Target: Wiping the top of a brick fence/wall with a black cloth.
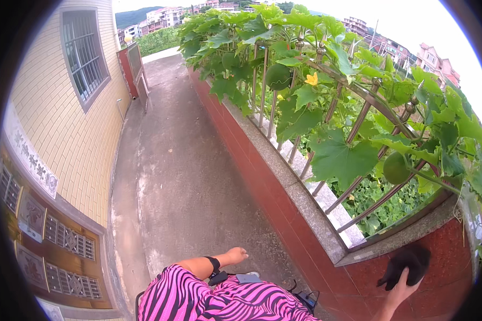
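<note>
At the lower right, my right hand (406,285) is closed around a soft black item (407,265), possibly cloth; its exact kind is unclear. The hand is beside the red-tiled face of a low wall (442,277). My left hand (237,255) hangs in front of my body above the concrete, its fingers curled in with nothing visible in them. A black band (213,263) circles my left forearm. Pink-and-black striped clothing (176,295) covers my body, with a flat grey object (249,278) at its front.
A metal railing (357,188) tops the wall on the right, covered by gourd vines (341,154) with green fruits (279,77). A concrete path (176,168) runs ahead to a gate (138,74). On the left stand a brick-faced house wall (60,132) and an ornate door (60,248).
</note>
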### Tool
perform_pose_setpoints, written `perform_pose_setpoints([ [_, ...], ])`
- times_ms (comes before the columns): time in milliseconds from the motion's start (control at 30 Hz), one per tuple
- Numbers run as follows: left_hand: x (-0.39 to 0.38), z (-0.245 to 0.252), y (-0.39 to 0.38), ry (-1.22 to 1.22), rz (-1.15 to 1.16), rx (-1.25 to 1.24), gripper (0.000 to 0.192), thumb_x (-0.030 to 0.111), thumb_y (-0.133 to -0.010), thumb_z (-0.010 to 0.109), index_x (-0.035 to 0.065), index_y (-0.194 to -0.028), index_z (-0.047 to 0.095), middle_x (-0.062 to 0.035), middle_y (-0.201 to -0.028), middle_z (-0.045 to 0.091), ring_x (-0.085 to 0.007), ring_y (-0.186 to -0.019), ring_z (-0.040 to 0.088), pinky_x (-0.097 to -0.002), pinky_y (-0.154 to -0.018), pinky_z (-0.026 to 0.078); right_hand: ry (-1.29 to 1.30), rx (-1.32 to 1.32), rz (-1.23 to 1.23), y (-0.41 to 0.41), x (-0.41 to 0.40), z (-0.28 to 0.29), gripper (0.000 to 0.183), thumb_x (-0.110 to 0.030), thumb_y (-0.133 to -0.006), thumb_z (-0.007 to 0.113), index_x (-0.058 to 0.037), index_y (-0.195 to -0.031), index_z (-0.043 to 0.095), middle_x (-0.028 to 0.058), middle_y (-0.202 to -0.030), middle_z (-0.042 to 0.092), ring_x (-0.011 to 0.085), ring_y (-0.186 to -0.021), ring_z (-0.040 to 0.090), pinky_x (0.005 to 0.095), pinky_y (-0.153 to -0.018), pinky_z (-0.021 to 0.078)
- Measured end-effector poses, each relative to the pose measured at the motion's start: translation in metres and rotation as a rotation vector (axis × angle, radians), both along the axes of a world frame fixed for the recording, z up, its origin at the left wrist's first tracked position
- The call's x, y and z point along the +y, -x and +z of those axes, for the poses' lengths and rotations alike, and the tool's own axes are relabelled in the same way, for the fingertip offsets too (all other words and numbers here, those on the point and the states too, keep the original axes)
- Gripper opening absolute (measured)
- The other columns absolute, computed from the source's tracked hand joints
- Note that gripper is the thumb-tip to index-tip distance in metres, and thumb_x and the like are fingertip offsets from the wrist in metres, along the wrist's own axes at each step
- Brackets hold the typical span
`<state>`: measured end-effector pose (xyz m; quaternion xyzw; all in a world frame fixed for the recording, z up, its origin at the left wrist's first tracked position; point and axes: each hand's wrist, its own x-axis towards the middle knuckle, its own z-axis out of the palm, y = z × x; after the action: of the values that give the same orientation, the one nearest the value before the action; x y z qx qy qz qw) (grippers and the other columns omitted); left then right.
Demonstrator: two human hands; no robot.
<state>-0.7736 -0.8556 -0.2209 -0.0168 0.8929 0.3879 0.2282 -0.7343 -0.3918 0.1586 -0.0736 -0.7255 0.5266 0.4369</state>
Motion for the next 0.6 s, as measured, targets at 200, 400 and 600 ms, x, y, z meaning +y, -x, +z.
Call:
perform_pose_setpoints([
  [200,0.019,0.018,-0.029,-0.065,0.091,-0.025,0.039,0.037,-0.081,0.057,0.0040,-0.102,0.063,-0.0193,-0.102,0.063,-0.0338,-0.100,0.058,-0.0406,-0.086,0.045,-1.316,-0.294,-0.394,0.019,0.016,0.004,0.050,-0.004,-0.066,0.067,0.0026,-0.113,0.052,0.0219,-0.118,0.048,0.0408,-0.118,0.041,0.0513,-0.107,0.0245],
  [400,0.000,-0.002,-0.096,0.035,0.205,-0.072,0.040,0.038,-0.081,0.058,0.0043,-0.102,0.064,-0.0196,-0.101,0.063,-0.0352,-0.098,0.059,-0.0411,-0.085,0.045,-1.434,-0.215,-0.277,0.058,0.069,-0.090,0.031,-0.017,-0.063,0.067,0.0018,-0.087,0.060,0.0216,-0.102,0.054,0.0435,-0.111,0.045,0.0661,-0.104,0.0168],
  [600,-0.007,-0.006,-0.146,0.155,0.248,-0.100,0.043,0.038,-0.081,0.058,0.0035,-0.106,0.063,-0.0200,-0.103,0.063,-0.0351,-0.100,0.058,-0.0405,-0.088,0.044,-1.502,-0.260,-0.059,0.064,0.079,-0.161,0.023,-0.016,-0.072,0.055,0.0008,-0.086,0.062,0.0197,-0.103,0.057,0.0389,-0.111,0.045,0.0612,-0.106,0.0179],
])
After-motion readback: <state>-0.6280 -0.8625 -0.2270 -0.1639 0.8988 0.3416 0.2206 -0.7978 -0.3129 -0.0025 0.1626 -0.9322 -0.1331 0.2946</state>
